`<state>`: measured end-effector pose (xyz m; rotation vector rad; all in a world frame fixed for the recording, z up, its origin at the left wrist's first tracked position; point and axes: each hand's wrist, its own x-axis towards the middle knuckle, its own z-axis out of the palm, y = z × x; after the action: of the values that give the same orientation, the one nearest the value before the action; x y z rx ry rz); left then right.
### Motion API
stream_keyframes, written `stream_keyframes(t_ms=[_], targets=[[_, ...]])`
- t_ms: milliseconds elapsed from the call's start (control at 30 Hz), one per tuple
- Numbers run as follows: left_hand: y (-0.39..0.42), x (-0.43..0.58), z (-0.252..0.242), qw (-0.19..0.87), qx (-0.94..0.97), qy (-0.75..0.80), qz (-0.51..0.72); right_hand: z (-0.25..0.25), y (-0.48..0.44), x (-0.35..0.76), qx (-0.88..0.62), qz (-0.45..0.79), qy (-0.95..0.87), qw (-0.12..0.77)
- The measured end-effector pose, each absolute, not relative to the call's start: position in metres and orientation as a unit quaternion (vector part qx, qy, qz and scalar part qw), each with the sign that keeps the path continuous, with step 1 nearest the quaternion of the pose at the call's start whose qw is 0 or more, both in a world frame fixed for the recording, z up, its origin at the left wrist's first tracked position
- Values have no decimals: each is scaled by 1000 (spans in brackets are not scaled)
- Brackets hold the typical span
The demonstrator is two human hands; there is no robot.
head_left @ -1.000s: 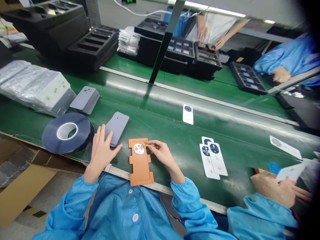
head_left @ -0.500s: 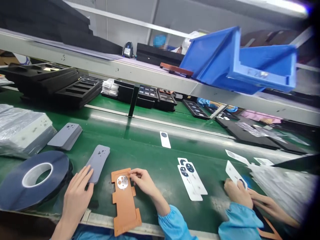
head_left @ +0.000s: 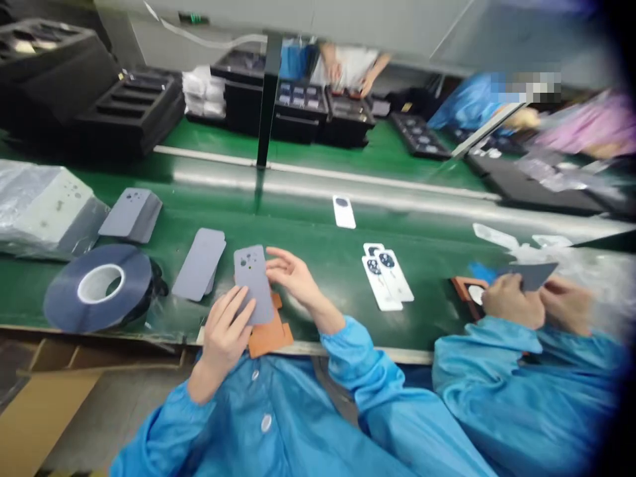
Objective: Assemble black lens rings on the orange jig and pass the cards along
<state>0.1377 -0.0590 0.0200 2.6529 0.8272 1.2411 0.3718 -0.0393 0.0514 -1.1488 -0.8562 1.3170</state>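
My left hand (head_left: 226,331) grasps 1 grey panel (head_left: 257,281) by its lower left side. Panel sits over the orange jig (head_left: 271,338), hiding most of it. Right hand (head_left: 294,278): fingers bent at panel's upper right edge; cannot tell if they pinch it. Grey stack (head_left: 199,265) just left, tape roll (head_left: 67,298) beyond.

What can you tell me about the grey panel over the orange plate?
The grey panel is thin and oblong, with rounded corners and holes clustered near its far end. It looks matt, perhaps plastic. It covers much of the orange plate; whether they touch is unclear. The left hand holds its near left side; the right hand is beside its far right edge, contact uncertain.
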Motion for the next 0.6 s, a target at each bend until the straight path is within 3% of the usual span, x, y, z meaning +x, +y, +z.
stream_keyframes(t_ms=[600], targets=[[-112, 134, -23, 126, 926, 289, 209, 22, -76, 384, -555, 415, -605, 392]])
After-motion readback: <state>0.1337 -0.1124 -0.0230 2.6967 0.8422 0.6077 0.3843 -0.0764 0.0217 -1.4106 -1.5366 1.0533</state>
